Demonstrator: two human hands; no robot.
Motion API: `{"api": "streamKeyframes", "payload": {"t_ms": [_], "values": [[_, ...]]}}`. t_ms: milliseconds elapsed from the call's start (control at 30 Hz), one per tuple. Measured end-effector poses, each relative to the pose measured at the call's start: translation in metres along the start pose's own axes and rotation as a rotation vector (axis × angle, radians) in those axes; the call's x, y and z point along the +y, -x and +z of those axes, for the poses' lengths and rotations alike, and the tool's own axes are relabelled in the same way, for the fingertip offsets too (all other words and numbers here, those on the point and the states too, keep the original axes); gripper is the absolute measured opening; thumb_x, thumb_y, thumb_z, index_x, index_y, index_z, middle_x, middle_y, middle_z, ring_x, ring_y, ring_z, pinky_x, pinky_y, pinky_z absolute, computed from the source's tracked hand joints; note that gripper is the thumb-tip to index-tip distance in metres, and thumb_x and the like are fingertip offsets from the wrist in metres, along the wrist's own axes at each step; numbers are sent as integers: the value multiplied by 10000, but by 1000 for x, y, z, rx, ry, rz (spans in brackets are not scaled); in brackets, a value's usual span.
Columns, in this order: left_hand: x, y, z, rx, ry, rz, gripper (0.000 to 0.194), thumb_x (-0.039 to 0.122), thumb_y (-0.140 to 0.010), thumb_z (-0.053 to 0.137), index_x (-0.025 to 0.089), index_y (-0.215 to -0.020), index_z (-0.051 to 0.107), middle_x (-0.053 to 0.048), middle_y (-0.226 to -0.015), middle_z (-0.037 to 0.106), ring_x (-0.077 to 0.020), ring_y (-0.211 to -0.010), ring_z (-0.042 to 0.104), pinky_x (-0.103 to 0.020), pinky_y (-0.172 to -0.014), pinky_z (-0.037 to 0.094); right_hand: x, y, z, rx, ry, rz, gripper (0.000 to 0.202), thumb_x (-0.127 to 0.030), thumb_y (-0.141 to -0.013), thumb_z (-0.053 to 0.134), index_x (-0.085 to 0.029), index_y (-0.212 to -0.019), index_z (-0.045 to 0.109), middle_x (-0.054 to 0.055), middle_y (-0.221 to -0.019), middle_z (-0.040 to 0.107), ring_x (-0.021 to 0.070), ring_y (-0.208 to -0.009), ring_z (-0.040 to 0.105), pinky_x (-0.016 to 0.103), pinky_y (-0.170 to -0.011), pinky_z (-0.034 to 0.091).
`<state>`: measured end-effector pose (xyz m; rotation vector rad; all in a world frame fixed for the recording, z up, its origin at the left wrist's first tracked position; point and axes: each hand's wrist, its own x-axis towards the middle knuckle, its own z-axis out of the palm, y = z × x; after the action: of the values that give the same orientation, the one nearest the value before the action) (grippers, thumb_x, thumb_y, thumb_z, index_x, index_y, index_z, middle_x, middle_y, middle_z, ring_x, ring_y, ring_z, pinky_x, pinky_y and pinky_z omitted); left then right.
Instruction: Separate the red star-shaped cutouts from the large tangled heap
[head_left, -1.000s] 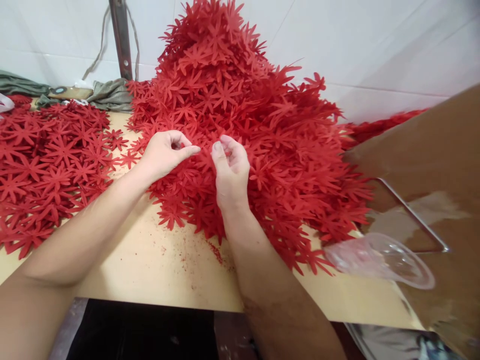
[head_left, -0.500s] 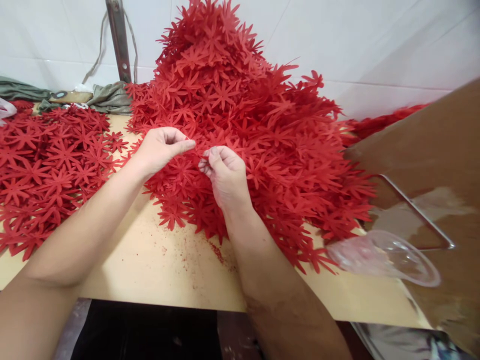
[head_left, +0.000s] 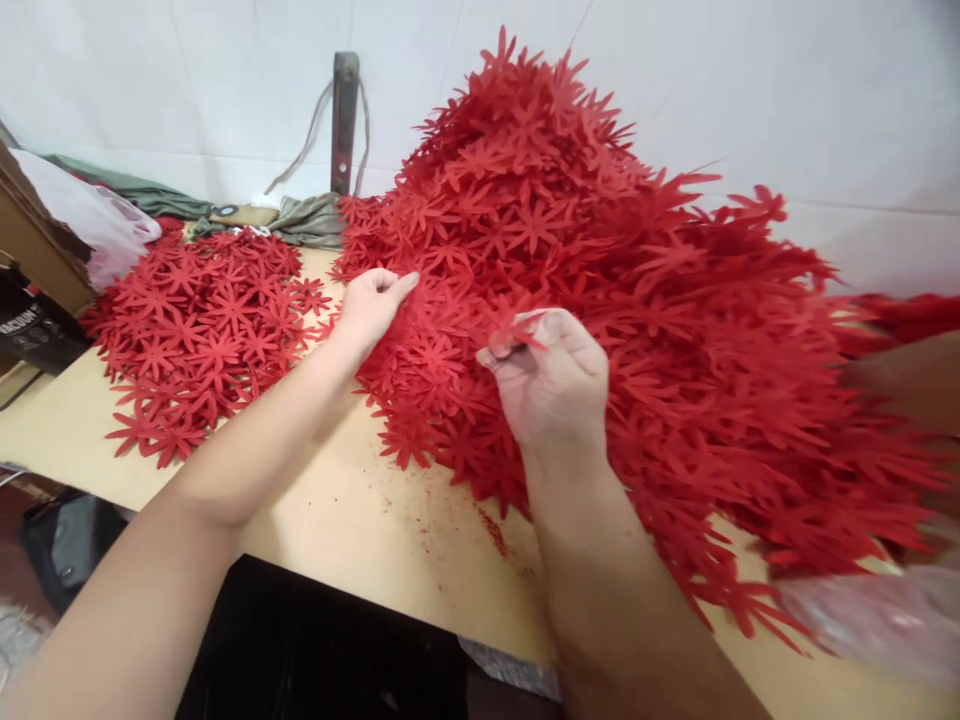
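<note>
My right hand is closed on a thin red flower-shaped cutout; its petals stick out past the fingertips and are somewhat blurred. To the left, my left hand has thumb and fingertips pinched together, and whatever lies between them I cannot make out. Both hands are over the front of a tall heap of red flower cutouts. A lower pile of similar red cutouts lies left of my left forearm.
Red crumbs are scattered on the pale tabletop. A clear plastic container is at the right. Crumpled cloth and a metal bar stand by the wall. A white plastic bag is far left.
The view has swung left, showing more of the table's left side. My hands have moved farther apart, and a red cutout now shows clearly in my right hand.
</note>
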<state>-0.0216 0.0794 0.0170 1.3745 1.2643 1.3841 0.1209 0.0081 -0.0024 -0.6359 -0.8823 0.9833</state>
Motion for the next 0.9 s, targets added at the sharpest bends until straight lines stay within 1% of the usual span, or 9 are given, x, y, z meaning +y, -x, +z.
{"api": "streamKeyframes", "payload": {"t_ms": [100, 200, 233, 367, 467, 600, 700, 800, 900], "values": [[0, 0, -4, -44, 45, -34, 306, 184, -810, 632, 163, -581, 430, 87, -513, 408, -38, -483, 361, -198, -564, 337, -4, -2, -1, 116, -28, -7, 234, -241, -579, 793, -192, -558, 565, -13, -579, 527, 71, -497, 499, 205, -430, 404], [2, 8, 9, -170, 78, -120, 106, 148, -778, 653, 150, -810, 552, 57, -623, 556, -55, -544, 501, -206, -632, 432, -17, -3, -5, 299, 74, -44, 180, -98, -678, 704, -188, -566, 597, -16, -526, 544, 69, -440, 498, 205, -404, 385], [2, 11, 14, -218, 61, -116, 168, 115, -754, 665, 136, -894, 576, 26, -701, 616, -66, -606, 553, -217, -685, 463, -24, -3, -7, 351, 133, -84, 210, -10, -686, 665, -182, -575, 616, -13, -536, 567, 61, -443, 511, 200, -420, 397], [4, 3, 20, -359, -135, 104, 212, 35, -755, 574, 91, -936, 669, -94, -1001, 716, -121, -890, 646, -272, -925, 473, -56, -6, -18, 415, 327, -114, 385, 166, -669, 522, -182, -593, 668, -24, -567, 619, 43, -498, 581, 211, -542, 472], [4, -21, -3, -284, -366, 240, 273, 54, -785, 487, 107, -936, 708, -75, -1012, 733, -153, -977, 653, -301, -965, 468, -72, -5, -28, 444, 454, -88, 370, 139, -669, 519, -183, -573, 673, -34, -559, 619, 36, -498, 581, 232, -602, 495], [-5, -54, -54, -57, -713, 177, 357, 107, -827, 461, 143, -1110, 676, -68, -1154, 703, -162, -1071, 637, -285, -989, 454, -73, 5, -44, 472, 644, -174, 229, 5, -621, 588, -195, -635, 698, 7, -665, 664, 95, -567, 603, 405, -809, 551], [-19, -69, -86, -60, -1060, 45, 328, 204, -830, 519, 195, -1117, 678, -90, -1197, 682, -240, -1164, 598, -328, -1020, 434, -71, 19, -57, 426, 809, -205, 172, -158, -613, 627, -215, -743, 726, 75, -803, 709, 181, -664, 643, 553, -927, 497], [-33, -81, -101, -86, -1139, -8, 334, 225, -793, 597, 50, -1068, 672, -209, -1227, 634, -328, -1201, 562, -406, -1053, 402, -74, 33, -69, 379, 991, -174, 239, -301, -634, 634, -240, -839, 739, 117, -890, 728, 244, -750, 661, 585, -936, 479], [-43, -96, -105, -109, -1137, -17, 280, 266, -801, 619, 31, -938, 683, -235, -1147, 655, -364, -1196, 555, -491, -1050, 387, -80, 44, -75, 390, 1075, -126, 245, -387, -613, 633, -277, -809, 730, 123, -915, 733, 280, -800, 660, 588, -921, 479]]}}
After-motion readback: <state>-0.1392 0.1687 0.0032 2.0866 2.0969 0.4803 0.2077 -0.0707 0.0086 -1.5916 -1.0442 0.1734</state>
